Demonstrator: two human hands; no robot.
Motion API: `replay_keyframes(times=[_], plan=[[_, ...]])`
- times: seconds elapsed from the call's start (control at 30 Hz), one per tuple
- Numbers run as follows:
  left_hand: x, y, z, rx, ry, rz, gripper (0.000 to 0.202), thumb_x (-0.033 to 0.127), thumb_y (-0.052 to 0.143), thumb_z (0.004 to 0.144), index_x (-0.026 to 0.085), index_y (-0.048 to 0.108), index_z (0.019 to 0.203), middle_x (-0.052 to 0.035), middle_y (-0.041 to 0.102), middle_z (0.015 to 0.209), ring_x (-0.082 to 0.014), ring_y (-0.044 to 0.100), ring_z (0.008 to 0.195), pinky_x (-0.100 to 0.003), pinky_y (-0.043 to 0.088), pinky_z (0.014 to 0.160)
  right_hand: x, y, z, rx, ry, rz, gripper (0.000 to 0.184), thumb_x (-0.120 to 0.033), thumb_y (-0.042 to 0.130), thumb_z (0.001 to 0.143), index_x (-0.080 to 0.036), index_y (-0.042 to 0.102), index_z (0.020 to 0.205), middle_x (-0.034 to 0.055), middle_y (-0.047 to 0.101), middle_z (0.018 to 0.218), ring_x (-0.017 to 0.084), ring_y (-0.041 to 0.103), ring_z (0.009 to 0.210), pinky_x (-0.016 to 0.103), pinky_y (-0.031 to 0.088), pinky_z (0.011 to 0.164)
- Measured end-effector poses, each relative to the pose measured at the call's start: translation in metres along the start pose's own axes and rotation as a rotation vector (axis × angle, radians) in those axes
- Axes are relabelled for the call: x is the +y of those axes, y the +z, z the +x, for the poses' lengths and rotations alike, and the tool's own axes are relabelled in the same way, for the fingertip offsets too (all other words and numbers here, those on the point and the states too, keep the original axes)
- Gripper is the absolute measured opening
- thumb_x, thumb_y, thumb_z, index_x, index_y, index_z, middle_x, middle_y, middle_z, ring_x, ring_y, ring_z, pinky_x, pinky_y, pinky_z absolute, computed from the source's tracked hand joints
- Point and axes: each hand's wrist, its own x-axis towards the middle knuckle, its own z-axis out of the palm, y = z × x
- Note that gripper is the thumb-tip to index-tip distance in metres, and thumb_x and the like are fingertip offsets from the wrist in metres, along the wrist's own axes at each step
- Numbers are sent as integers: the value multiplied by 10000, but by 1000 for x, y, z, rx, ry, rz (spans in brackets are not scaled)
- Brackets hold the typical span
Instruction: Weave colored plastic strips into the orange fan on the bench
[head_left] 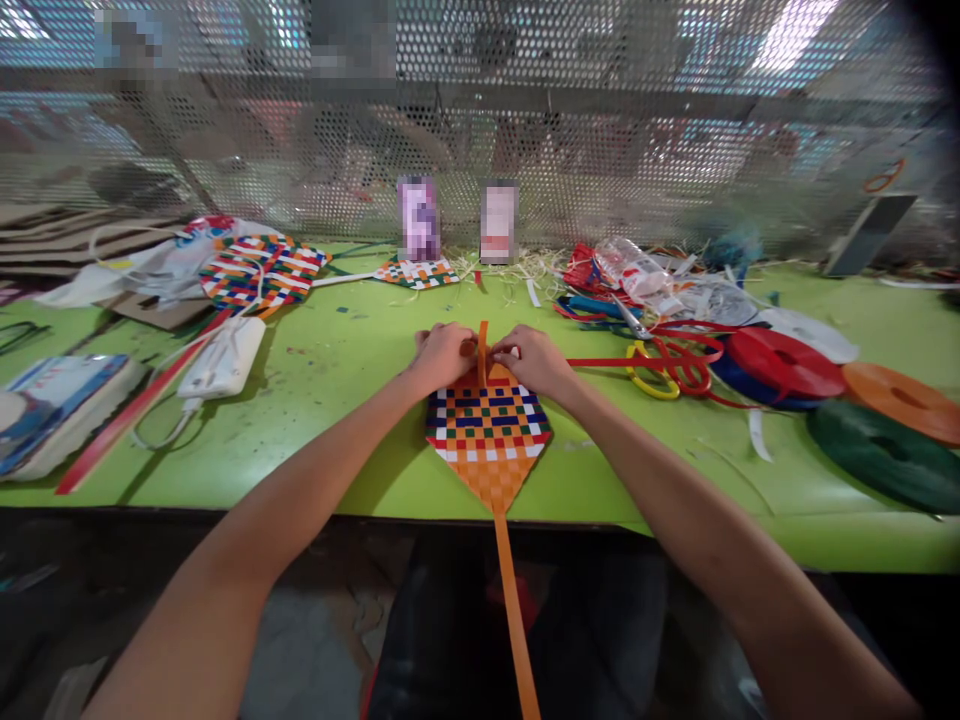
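Note:
A hand fan woven from flat plastic strips [489,430] lies near the table's front edge, with an orange lower point and a checked body of blue, white, green, red and orange. Its long orange strip handle [513,610] hangs over the edge towards me. My left hand [444,355] is closed at the fan's upper left edge, fingers curled. Opposite it, my right hand [531,360] pinches at the upper right edge. Between the hands an orange strip end [483,345] stands up. From behind my right wrist a red strip [600,363] runs right. The fingertips partly hide the top rows.
Yellow-handled scissors [651,372] lie right, beside red [784,362], orange [904,400] and green [885,455] strip rolls. Left are a white power strip [223,358], a packet [60,410] and a finished woven fan [259,272]. Two phones [499,222] stand against the perforated metal screen [600,130].

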Motion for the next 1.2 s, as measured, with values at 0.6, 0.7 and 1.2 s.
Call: replay_keyframes(times=[0.6,0.7,1.2], plan=[[4,-6,-2,-46,-4,-18,214,366,737,924,274,845,1084,-94,757,1312,-378,617,1276,-513,410,1057,8,-4,-13,-28,-55,-134,474,-59,549,929,-287,887,1169,90,668,1174,203,623,894,316,465,761],[3,-9,0,-70,2,-48,244,437,743,906,310,857,1081,-68,767,1314,-382,627,1271,-511,412,1054,12,-1,-11,-36,-81,-85,509,-32,535,917,-276,879,1202,96,662,1147,216,641,954,309,488,836],[0,-5,2,-49,-12,-34,237,429,765,897,271,836,1060,-85,779,1255,-373,635,1258,-526,410,1098,11,3,-3,-37,-54,10,486,-12,527,933,-207,852,1237,115,707,1145,242,669,1036,313,505,939]])
